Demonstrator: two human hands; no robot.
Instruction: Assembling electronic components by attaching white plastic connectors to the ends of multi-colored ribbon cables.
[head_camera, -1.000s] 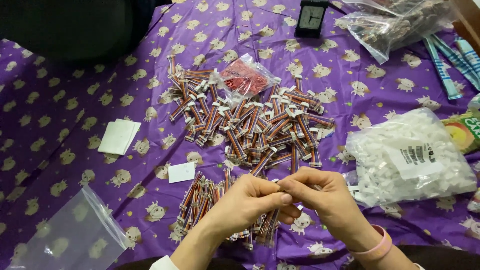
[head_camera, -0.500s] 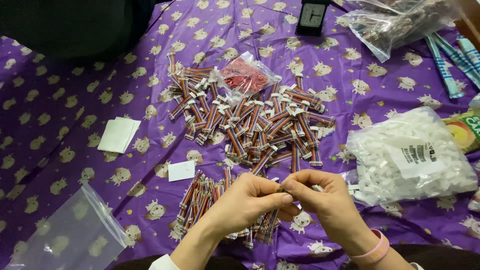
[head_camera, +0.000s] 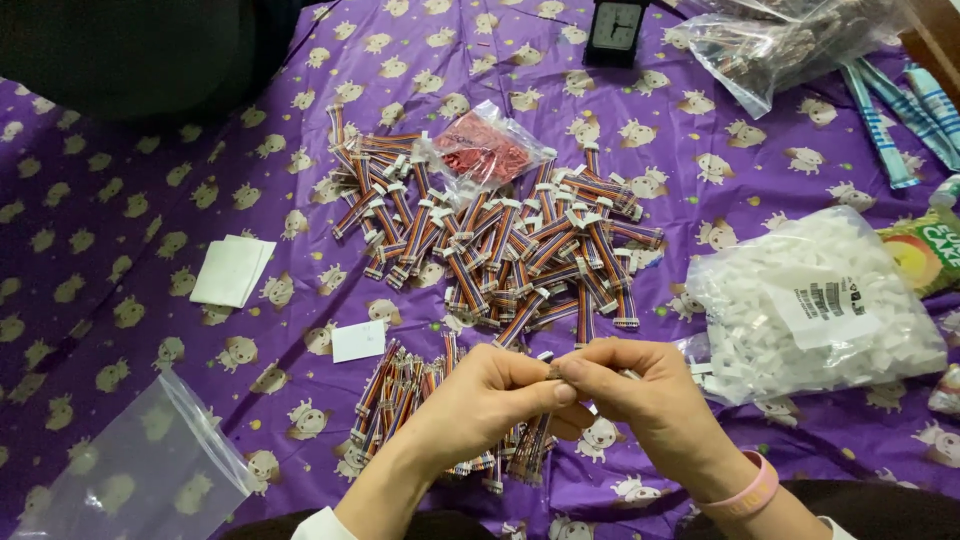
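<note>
My left hand (head_camera: 490, 398) and my right hand (head_camera: 632, 395) meet fingertip to fingertip over the purple patterned cloth (head_camera: 150, 200). Between them they pinch one small multicoloured ribbon cable piece (head_camera: 552, 371), mostly hidden by the fingers. Directly under the hands lies a row of bundled ribbon cables (head_camera: 400, 395). Beyond the hands spreads a loose heap of ribbon cables with white connectors (head_camera: 500, 245). My right wrist wears a pink band (head_camera: 745, 497).
A clear bag of white plastic connectors (head_camera: 820, 305) lies at the right. A small bag of red parts (head_camera: 485, 148) tops the heap. An empty zip bag (head_camera: 130, 475) sits front left, white paper slips (head_camera: 232, 270) at left, a black clock (head_camera: 616, 30) far back.
Both hands have stayed in place, with only small finger movements on the cable piece between them.
</note>
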